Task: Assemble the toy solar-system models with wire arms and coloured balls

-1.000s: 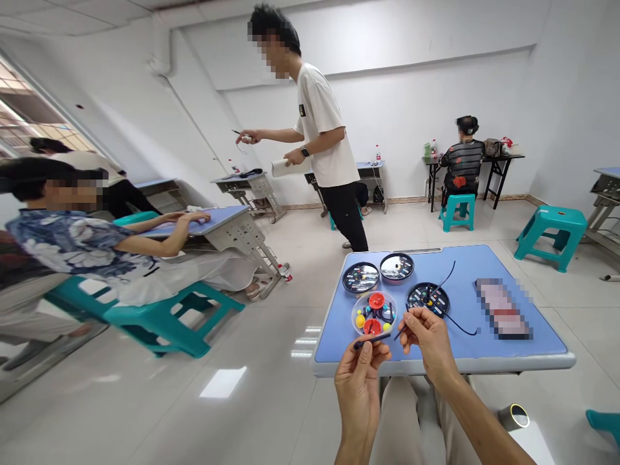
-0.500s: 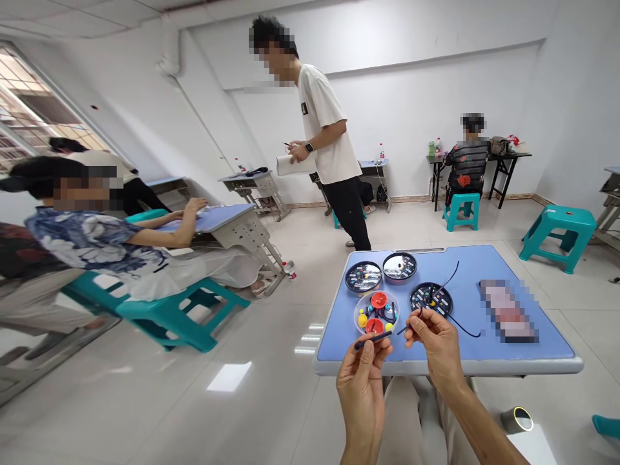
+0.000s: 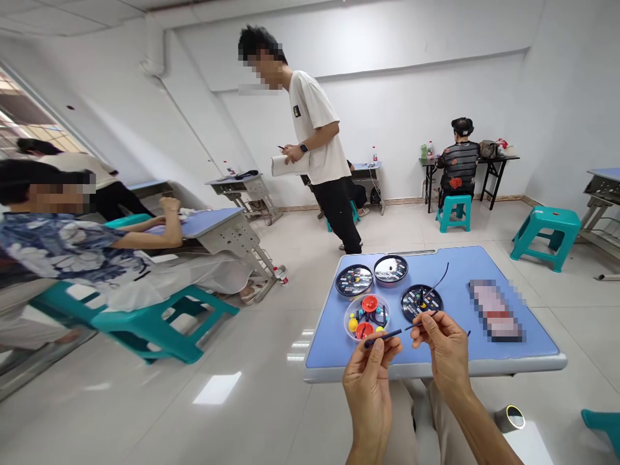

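My left hand pinches a short, thick black tube between thumb and fingers, its end pointing right. In my right hand is a thin black rod, its tip close to the tube's end; whether they touch I cannot tell. Just behind the right hand, a round black disc with coloured dots has thin black rods rising from its middle. A clear round tub left of it holds red cups, yellow balls and small black pieces.
Two black-rimmed round containers stand at the back left of the blue desk. A blurred-out flat object lies at the right. A person in a white shirt stands beyond the desk. A dark cylinder is on the floor.
The view has shifted slightly. Both hands have moved a little right over the desk, and the rod's tip and the tube's end are closer together.
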`<state>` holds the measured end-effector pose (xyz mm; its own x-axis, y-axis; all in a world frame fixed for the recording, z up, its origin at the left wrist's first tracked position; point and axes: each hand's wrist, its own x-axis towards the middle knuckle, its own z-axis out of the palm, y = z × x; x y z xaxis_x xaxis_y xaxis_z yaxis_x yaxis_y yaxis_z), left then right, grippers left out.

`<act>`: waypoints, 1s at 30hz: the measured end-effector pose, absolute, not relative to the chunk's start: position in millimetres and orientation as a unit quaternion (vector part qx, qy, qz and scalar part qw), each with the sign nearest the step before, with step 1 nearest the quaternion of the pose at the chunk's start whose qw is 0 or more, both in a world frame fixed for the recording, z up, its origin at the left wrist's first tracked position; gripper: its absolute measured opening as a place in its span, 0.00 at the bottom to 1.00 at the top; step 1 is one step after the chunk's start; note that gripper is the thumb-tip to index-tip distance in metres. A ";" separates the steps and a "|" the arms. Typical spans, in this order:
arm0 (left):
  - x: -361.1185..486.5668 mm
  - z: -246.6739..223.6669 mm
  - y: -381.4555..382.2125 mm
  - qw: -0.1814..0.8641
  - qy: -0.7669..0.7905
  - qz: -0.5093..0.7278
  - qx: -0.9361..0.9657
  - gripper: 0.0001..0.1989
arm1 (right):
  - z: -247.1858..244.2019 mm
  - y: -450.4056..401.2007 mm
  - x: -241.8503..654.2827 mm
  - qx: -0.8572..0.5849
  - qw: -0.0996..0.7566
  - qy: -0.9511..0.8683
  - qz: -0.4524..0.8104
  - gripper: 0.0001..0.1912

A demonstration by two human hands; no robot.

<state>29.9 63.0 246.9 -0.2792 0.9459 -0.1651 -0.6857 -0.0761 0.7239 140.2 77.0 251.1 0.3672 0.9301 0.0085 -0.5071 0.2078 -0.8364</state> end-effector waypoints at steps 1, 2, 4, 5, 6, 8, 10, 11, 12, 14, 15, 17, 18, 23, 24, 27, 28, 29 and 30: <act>31.3 246.6 63.4 0.574 0.365 0.710 0.181 0.16 | 250.5 76.9 141.8 -0.391 0.732 -0.268 0.490 0.16; 32.4 246.4 63.8 0.574 0.365 0.710 0.184 0.16 | 249.9 76.9 143.1 -0.390 0.735 -0.265 0.486 0.16; 33.8 246.1 64.7 0.573 0.366 0.709 0.188 0.16 | 248.4 77.2 145.2 -0.390 0.740 -0.263 0.481 0.16; 34.1 246.1 65.1 0.573 0.367 0.708 0.190 0.16 | 247.8 77.5 145.9 -0.390 0.741 -0.263 0.480 0.16; 34.3 246.3 65.3 0.573 0.366 0.707 0.193 0.16 | 247.2 77.9 146.4 -0.390 0.741 -0.264 0.480 0.16; 34.2 246.8 65.5 0.574 0.364 0.706 0.199 0.16 | 246.7 78.8 147.0 -0.388 0.739 -0.266 0.482 0.16; 33.8 247.5 65.5 0.575 0.363 0.706 0.201 0.15 | 246.7 79.4 147.4 -0.385 0.738 -0.267 0.485 0.16; 33.6 247.8 65.6 0.574 0.363 0.706 0.200 0.15 | 246.9 79.7 147.6 -0.382 0.739 -0.267 0.487 0.16; 33.3 248.0 65.7 0.573 0.364 0.707 0.200 0.15 | 247.2 79.8 147.8 -0.379 0.739 -0.265 0.490 0.16; 32.7 248.2 66.3 0.568 0.370 0.707 0.200 0.16 | 248.1 79.8 148.3 -0.373 0.738 -0.260 0.499 0.17; 32.5 248.1 66.9 0.566 0.373 0.707 0.202 0.16 | 248.7 79.6 148.6 -0.370 0.735 -0.259 0.506 0.17; 32.1 248.2 67.9 0.565 0.374 0.705 0.207 0.16 | 250.5 78.6 149.5 -0.369 0.720 -0.258 0.528 0.18; 31.9 248.4 68.3 0.568 0.373 0.702 0.211 0.16 | 251.7 77.8 150.2 -0.371 0.709 -0.257 0.541 0.19; 30.7 251.7 67.7 0.606 0.362 0.666 0.240 0.16 | 259.0 72.5 155.6 -0.376 0.647 -0.254 0.613 0.20; 30.2 252.6 67.2 0.611 0.360 0.660 0.248 0.16 | 260.1 71.6 156.8 -0.375 0.634 -0.252 0.628 0.20; 28.4 254.4 65.5 0.613 0.359 0.648 0.275 0.15 | 261.6 70.2 159.6 -0.369 0.604 -0.238 0.665 0.19; 27.8 254.5 64.9 0.613 0.359 0.643 0.285 0.14 | 261.6 70.2 160.0 -0.367 0.598 -0.233 0.673 0.19; 27.2 254.3 64.4 0.613 0.360 0.638 0.294 0.14 | 261.5 70.3 160.2 -0.364 0.593 -0.229 0.680 0.19; 26.7 253.9 64.0 0.614 0.360 0.634 0.303 0.14 | 261.1 70.6 160.0 -0.363 0.589 -0.225 0.686 0.19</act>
<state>26.7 64.0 253.9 -0.0624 0.9964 -0.0571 -0.5604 0.0123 0.8282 160.0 70.6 261.1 -0.0428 0.9718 -0.2320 -0.6451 -0.2042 -0.7363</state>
